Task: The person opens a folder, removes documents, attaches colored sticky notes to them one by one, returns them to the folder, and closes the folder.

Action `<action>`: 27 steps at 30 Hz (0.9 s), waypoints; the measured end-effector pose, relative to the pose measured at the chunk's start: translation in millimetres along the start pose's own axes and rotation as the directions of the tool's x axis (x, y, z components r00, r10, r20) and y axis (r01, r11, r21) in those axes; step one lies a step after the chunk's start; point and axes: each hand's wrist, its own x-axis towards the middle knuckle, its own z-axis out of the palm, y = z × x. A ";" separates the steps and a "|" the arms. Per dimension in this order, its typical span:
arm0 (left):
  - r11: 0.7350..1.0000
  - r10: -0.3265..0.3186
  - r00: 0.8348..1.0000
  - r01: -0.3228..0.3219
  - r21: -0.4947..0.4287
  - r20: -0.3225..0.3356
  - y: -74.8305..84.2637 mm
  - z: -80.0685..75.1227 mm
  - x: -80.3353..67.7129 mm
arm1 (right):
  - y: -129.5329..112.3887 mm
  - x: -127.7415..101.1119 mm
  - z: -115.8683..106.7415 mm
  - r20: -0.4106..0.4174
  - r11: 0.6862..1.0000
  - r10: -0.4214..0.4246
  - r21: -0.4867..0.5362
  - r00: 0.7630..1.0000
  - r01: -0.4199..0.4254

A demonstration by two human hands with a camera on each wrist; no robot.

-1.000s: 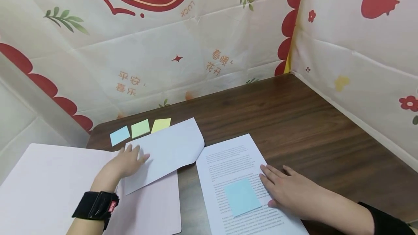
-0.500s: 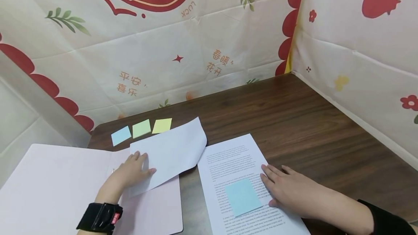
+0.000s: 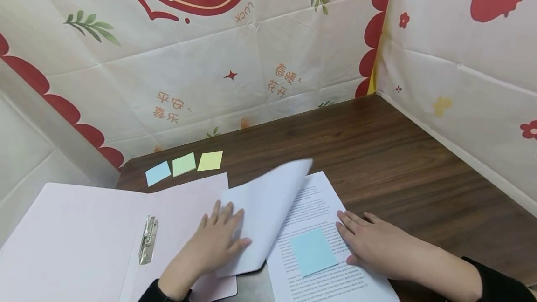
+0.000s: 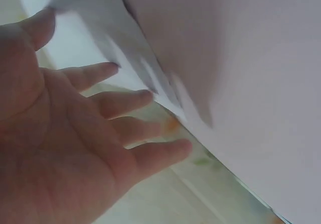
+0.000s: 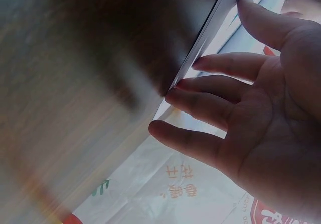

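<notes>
My left hand (image 3: 216,241), fingers spread, lies against a blank white sheet (image 3: 260,213) that curls up along its right side. That sheet overlaps the pale pink folder (image 3: 189,190) and part of the printed pages (image 3: 293,199). In the left wrist view the fingertips (image 4: 145,94) touch the sheet near its edge. My right hand (image 3: 373,241) rests with straight fingers on the right edge of the printed pages, which bear a light blue sticky note (image 3: 313,251). The right wrist view shows the fingers (image 5: 200,103) along the paper edge.
The folder lies spread flat with a metal clip (image 3: 148,241) at its spine. Blue (image 3: 158,173), green (image 3: 183,164) and yellow (image 3: 210,161) sticky note pads line the back left of the wooden table (image 3: 335,139). Printed cloth (image 3: 209,59) walls the back and right.
My left hand has moved right, sliding the blank sheet off the folder's spine toward the printed pages. The metal clip and the yellow pad are uncovered. My right hand has stayed in place.
</notes>
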 end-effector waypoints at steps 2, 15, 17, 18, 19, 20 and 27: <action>0.997 0.071 0.997 -0.070 0.019 -0.037 16.4 -0.6 -4.0 | 0.6 -1.5 0.9 -0.026 1.000 -0.010 -0.017 1.000 0.010; 0.842 0.534 0.795 -0.529 0.103 -0.288 69.0 -10.4 -26.7 | 32.1 -0.8 -23.9 -0.117 0.978 0.206 0.023 0.971 -0.205; 0.830 0.514 0.804 -0.554 -0.063 -0.299 70.2 -12.1 -28.4 | 39.5 1.4 -27.3 -0.087 0.963 0.257 0.114 0.963 -0.246; 0.827 0.476 0.828 -0.536 -0.170 -0.297 70.8 -12.5 -29.3 | 42.2 2.4 -28.2 -0.071 0.953 0.274 0.155 0.959 -0.260; 0.816 0.425 0.855 -0.504 -0.283 -0.296 71.9 -12.7 -29.5 | 44.1 3.3 -28.6 -0.054 0.943 0.288 0.187 0.956 -0.274; 0.801 0.353 0.889 -0.448 -0.398 -0.290 73.1 -12.6 -29.1 | 45.3 4.1 -28.3 -0.042 0.937 0.294 0.209 0.955 -0.279; 0.417 -0.221 0.975 0.100 -0.903 0.006 75.0 -3.3 -12.2 | 39.2 10.0 -20.7 0.027 0.911 0.271 0.317 0.962 -0.266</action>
